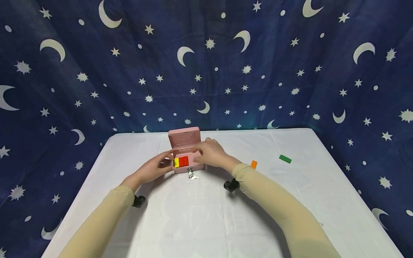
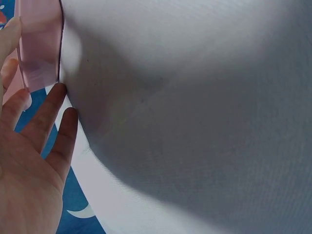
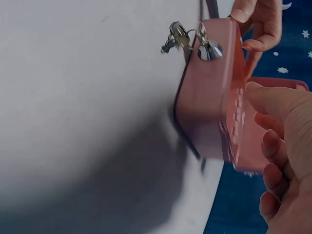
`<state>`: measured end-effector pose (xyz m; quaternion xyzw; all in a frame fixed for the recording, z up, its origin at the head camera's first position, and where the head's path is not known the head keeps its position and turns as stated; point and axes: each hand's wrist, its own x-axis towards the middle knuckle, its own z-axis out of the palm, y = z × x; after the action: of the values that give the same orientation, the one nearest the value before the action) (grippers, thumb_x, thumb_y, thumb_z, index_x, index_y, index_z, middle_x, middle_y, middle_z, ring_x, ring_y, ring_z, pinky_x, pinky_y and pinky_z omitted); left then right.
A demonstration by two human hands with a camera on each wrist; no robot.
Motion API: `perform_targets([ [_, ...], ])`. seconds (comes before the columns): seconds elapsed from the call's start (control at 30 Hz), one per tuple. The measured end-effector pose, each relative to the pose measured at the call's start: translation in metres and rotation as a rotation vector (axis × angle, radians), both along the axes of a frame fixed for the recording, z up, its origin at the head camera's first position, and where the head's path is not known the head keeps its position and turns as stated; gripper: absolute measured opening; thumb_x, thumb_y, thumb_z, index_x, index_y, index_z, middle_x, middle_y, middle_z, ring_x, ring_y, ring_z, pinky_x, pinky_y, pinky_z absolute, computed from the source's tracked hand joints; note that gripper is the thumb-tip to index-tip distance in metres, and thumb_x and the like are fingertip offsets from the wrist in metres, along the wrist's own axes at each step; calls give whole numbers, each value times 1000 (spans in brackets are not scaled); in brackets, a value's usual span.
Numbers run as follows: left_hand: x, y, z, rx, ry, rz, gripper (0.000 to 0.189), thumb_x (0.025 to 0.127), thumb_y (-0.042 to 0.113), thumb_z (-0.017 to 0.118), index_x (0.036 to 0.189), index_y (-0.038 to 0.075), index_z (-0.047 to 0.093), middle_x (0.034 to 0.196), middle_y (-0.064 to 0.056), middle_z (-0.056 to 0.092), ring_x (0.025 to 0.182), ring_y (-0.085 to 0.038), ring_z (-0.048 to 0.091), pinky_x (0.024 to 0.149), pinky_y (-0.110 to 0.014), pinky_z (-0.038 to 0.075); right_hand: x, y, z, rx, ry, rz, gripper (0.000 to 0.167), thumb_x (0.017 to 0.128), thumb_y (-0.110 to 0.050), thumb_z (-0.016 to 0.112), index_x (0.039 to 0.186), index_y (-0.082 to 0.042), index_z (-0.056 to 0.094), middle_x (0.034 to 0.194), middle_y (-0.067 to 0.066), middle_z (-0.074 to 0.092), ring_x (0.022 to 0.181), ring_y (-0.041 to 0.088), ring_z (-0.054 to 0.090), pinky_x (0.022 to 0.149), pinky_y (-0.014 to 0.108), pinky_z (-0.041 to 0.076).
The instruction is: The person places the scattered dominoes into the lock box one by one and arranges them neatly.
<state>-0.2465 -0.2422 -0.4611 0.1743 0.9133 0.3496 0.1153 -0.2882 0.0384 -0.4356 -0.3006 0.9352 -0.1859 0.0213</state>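
A pink metal box (image 3: pixel 202 92) stands on the table with its lid (image 1: pixel 184 137) raised at the back. Inside, at the left, lie a yellow block (image 1: pixel 176 162) and red blocks (image 1: pixel 184 161) side by side. My left hand (image 1: pixel 155 167) holds the box's left end, thumb at the front corner and fingers behind. Over the right half of the box is my right hand (image 1: pixel 211 153), thumb and forefinger apart, with no block visible between them; its other fingers curl loosely. Keys (image 1: pixel 193 175) hang from the lock at the front of the box.
An orange block (image 1: pixel 254 165), partly behind the right sleeve, and a green block (image 1: pixel 285 159) lie on the white-covered table (image 1: pixel 193 222) to the right. A dark blue curtain (image 1: pixel 226 64) with moons and stars surrounds the table.
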Motion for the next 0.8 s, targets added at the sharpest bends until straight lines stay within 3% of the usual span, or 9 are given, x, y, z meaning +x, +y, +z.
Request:
perform_targets([
  [0.47, 1, 0, -1, 1, -6, -1, 38, 94, 36, 74, 122, 15, 58, 164, -2, 32, 132, -30, 55, 114, -52, 38, 20, 100, 9, -25, 41, -95, 42, 86, -39, 81, 122, -18, 75, 77, -7, 55, 80, 19, 43, 72, 35, 36],
  [0.8, -2, 1, -4, 1, -2, 3, 36, 95, 32, 74, 122, 15, 59, 162, -3, 36, 132, -33, 55, 114, -54, 37, 38, 172, -8, -89, -27, -266, 52, 86, -41, 81, 131, -17, 69, 104, 2, 66, 102, 24, 51, 87, 47, 41],
])
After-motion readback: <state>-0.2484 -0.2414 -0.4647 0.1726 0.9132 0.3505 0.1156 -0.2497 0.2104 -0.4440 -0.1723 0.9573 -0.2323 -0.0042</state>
